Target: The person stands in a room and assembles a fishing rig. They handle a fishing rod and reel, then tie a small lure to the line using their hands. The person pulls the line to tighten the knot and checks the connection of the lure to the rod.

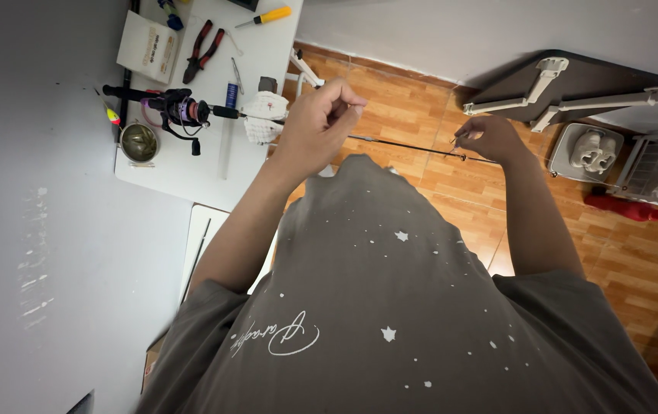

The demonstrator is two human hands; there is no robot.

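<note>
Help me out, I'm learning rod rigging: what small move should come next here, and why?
Probably draw the line through the guide. The right hand pinches at a guide on the thin fishing rod, while the left hand is raised with fingertips pinched; the line itself is too fine to see.

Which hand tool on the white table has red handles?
The pliers, lying beside the white box. The screwdriver near the table's far edge has a yellow handle instead, and the small tool next to the pliers is bare metal.

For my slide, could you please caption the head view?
Left hand pinched shut above fishing rod; right hand at its tip.
</note>
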